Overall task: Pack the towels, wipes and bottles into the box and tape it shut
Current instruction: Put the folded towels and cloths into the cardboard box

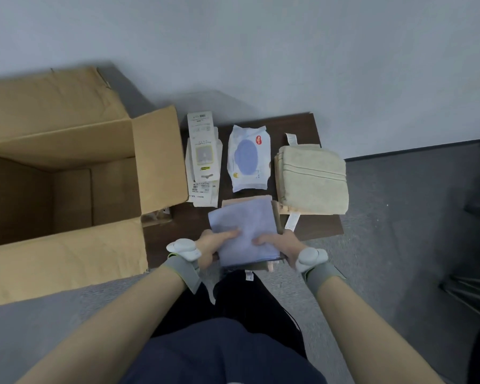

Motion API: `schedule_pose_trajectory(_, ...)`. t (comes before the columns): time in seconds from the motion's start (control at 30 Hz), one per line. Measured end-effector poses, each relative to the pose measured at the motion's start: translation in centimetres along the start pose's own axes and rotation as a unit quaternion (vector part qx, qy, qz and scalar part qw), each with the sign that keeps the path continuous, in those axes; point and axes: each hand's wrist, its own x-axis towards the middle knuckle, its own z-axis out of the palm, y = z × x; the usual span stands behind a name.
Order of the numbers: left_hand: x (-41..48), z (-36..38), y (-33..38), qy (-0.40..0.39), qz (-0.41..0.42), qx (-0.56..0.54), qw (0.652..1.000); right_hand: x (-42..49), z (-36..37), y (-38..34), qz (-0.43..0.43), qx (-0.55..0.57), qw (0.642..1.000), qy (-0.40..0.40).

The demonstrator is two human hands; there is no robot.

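At the bench's (pixel 302 126) near edge, the left hand (pixel 209 243) and right hand (pixel 280 245) grip the blue towel stack (pixel 244 228) between them (thumbs on top).

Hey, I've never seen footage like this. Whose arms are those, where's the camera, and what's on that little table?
There is no machine here. A person wears a camera on the head, so this single picture looks down along both bare arms. The grey wristbands carry white pods; I can't tell what they are for. The left hand and right hand grip a stack of folded towels, a blue one on top, at the near edge of a dark table. On the table lie white flat packets, a pack of wipes and folded beige towels. An open cardboard box stands to the left.
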Motion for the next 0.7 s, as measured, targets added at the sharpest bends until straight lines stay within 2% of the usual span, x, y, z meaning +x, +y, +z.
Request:
schedule_pose_trajectory(0.1, -0.8, -0.1, 0.0, -0.002, 0.009, -0.017, 1.0, -0.9, 0.4, -1.2, -0.018, 0.017, 0.999, -0.036)
schedule_pose_trajectory(0.33, -3.0, 0.2, 1.6, -0.029, 0.045, -0.061, 0.997, -4.7, -0.2, -5.6, -0.098, -0.017, 0.992, -0.076)
schedule_pose_trajectory(0.53, -6.3, 0.3, 4.4, -0.16, 0.067, -0.151, 0.973, -8.9, -3.0, -8.9, -0.174, -0.02, 0.976, -0.125)
schedule_pose_trajectory(0.7, -9.8, 1.7, 7.6, -0.216, 0.134, -0.169, 0.952, -12.1, -5.2, -11.6, -0.257, -0.01, 0.959, -0.122)
